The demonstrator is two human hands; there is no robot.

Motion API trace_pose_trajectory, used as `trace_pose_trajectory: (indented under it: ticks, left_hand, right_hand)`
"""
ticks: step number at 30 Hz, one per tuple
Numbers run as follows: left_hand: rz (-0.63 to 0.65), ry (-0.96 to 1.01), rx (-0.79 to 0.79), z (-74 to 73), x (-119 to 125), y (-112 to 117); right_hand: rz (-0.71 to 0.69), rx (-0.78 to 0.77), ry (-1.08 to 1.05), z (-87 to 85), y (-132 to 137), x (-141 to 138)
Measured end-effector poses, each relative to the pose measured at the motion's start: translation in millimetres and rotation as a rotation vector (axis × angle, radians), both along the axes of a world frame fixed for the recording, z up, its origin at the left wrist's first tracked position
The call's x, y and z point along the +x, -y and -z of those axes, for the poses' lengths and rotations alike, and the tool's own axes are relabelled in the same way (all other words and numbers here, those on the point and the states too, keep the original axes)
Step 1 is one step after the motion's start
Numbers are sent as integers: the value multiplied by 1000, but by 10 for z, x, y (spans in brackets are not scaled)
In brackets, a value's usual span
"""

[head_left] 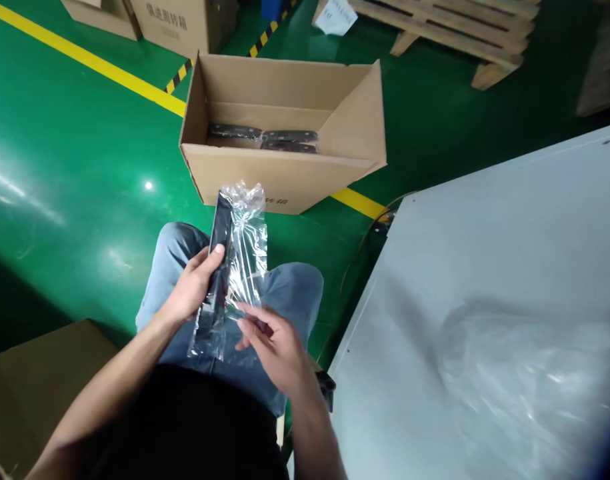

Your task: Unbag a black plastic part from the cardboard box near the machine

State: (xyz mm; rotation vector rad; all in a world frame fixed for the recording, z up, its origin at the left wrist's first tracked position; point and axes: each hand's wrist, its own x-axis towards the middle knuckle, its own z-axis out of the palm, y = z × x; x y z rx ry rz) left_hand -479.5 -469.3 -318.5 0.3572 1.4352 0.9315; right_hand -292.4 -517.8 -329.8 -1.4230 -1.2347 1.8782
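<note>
A long black part (221, 227), its exact kind unclear, is inside a clear plastic bag (249, 240) above my lap. My left hand (197, 280) is closed around the bagged part, with the thumb lying across its upper side. The loose side of the bag spreads to the right of the part. My right hand (272, 340) is at the lower right of this loose plastic, thumb and forefinger close together on it. Beyond my knees stands an open cardboard box (245, 170) with several similar black bagged parts (289, 137) lying inside.
At right is a light grey table (385, 347) bearing a heap of clear plastic bags (529, 380). A wooden pallet (435, 27) and more cardboard boxes (179, 27) stand at the back. Another cardboard surface (49, 360) is at lower left. Yellow tape (95, 63) crosses the green floor.
</note>
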Motion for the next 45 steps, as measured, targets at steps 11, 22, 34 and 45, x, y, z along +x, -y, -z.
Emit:
trace_pose_trajectory:
  ticks: [11,22,34,45]
  left_hand:
    - [61,441,-191,-22,-19,-81]
    - [121,303,-135,164,152,169]
    - [633,-617,624,137,265,465]
    - [565,-722,625,231,458,434]
  right_hand:
    - [-136,12,-132,65,-172,451]
    - [133,31,-29,-171,-395,145]
    - [340,127,-30,-65,-136,136]
    - [369,63,23,-129,-90,146]
